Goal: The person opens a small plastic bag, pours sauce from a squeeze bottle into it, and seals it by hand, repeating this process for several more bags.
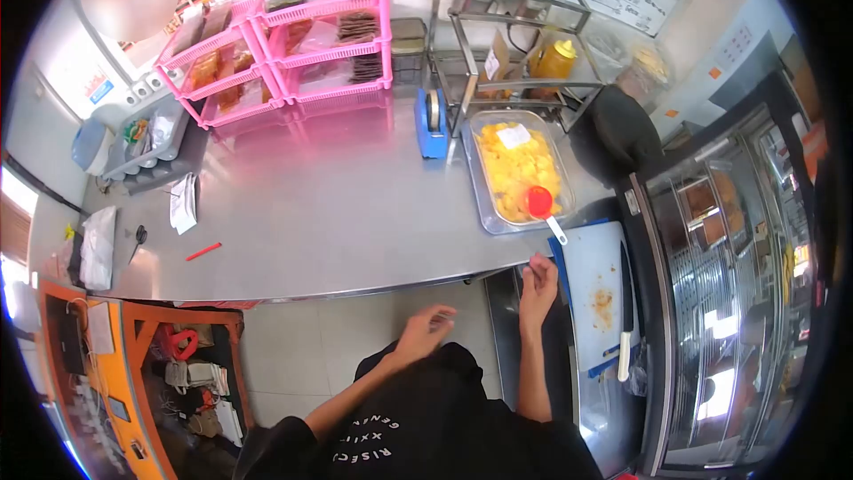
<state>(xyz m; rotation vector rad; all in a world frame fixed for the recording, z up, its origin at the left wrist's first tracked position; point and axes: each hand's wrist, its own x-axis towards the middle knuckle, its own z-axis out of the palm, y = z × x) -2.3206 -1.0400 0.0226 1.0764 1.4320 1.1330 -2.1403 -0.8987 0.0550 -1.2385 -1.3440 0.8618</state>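
Head view: left hand (428,331)'s grip unclear, right hand (538,292) loose, empty, red scoop (539,202) at its twelve o'clock seemingly light, rigid, best handle-held.

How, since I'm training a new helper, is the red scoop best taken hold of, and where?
I'd likely grip the red scoop by its white handle, with the right hand coming from the near side: the handle juts past the container's rim toward the person, while the round head sits over the yellow food.

Both hands (426,334) (538,292) apart, loosely curled
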